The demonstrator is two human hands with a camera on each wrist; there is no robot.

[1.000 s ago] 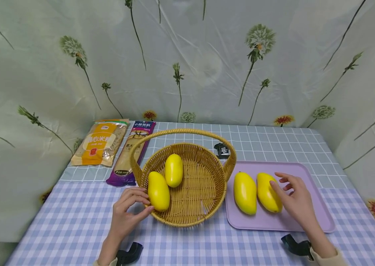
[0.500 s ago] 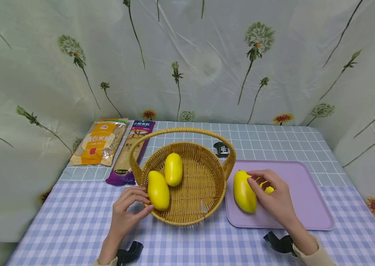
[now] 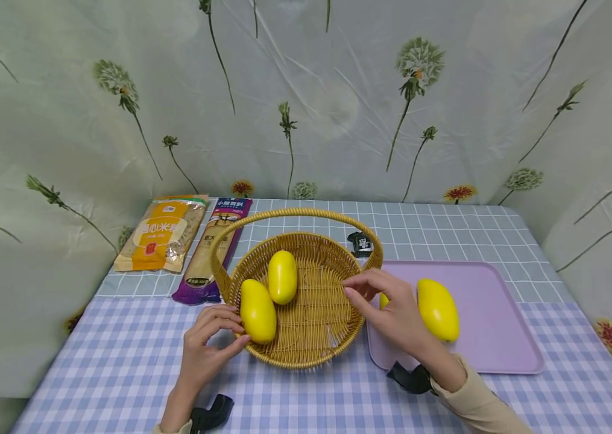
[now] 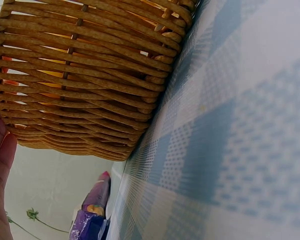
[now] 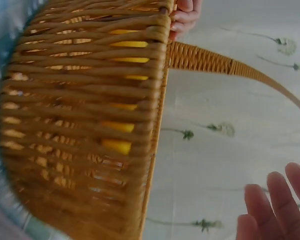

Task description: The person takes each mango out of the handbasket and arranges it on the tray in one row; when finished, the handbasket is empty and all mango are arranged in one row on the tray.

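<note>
A wicker basket [image 3: 313, 325] with a tall arched handle holds two yellow mangoes, a nearer mango [image 3: 258, 311] and a farther mango [image 3: 283, 277]. My left hand [image 3: 209, 340] grips the basket's left rim, fingertips beside the nearer mango. Over the basket's right rim hovers my right hand [image 3: 392, 310], fingers loosely bent with nothing in them. A lilac tray [image 3: 501, 337] lies on the right. It carries one mango [image 3: 438, 310] in plain sight and another mango [image 3: 384, 300] mostly hidden behind the right hand.
Behind the basket on the left lie an orange-labelled bag [image 3: 161, 235] and a purple pasta packet [image 3: 213, 250]. A small black packet [image 3: 360, 244] is behind the basket's right side. A floral curtain [image 3: 338, 120] closes off the back of the checked tablecloth [image 3: 121, 361].
My right hand has swept left from the right-hand mango on the tray, across the other mango, to the basket's right rim. My left hand stays at the left rim.
</note>
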